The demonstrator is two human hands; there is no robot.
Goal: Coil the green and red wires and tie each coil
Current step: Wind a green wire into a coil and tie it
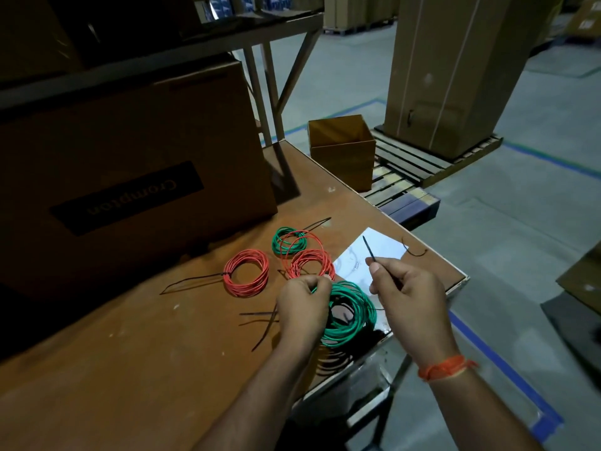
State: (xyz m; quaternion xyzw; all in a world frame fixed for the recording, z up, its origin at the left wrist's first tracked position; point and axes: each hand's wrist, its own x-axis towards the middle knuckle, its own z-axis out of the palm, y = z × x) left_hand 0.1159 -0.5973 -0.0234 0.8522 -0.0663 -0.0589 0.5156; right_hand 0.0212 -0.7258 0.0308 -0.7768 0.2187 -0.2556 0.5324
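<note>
A single head-worn wide-angle camera looks forward and down, close over the desk (136, 336) corner and the floor (507, 229) beyond.

A dim warehouse. The brown worktable (136, 353) stands on a grey concrete floor (507, 229) marked with blue tape lines (507, 362). On the table's far left sits a big Crompton carton (130, 164), under a metal rack (260, 37). Beyond the table's far corner an open cardboard box (341, 151) rests on a wooden pallet (432, 161), beside a tall strapped carton (455, 66).
</note>
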